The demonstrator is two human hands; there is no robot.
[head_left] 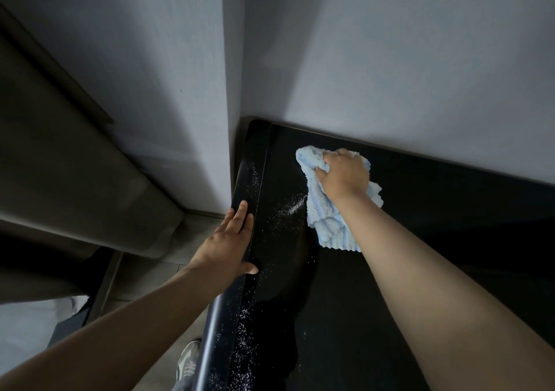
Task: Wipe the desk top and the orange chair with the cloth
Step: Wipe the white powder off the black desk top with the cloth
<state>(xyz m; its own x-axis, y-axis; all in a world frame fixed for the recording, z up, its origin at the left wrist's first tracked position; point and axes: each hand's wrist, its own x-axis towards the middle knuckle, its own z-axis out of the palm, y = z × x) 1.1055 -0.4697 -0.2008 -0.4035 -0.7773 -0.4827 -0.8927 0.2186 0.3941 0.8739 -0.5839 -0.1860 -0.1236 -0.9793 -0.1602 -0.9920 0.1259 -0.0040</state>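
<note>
The glossy black desk top [420, 225] fills the right half of the view and runs up to a grey wall. My right hand [344, 176] presses a crumpled light-blue cloth [326, 219] flat onto the desk near its far left corner. Part of the cloth trails out toward me under my wrist. My left hand [229, 242] lies flat with fingers extended along the desk's rounded left edge, thumb on the top surface. White specks [289, 209] are scattered over the desk between the two hands and along the near left edge. No orange chair is in view.
A grey wall corner [228, 90] stands right behind the desk's far left end. A grey upholstered piece [75, 165] lies to the left across a strip of floor. My shoe [187, 360] shows on the floor below the desk edge.
</note>
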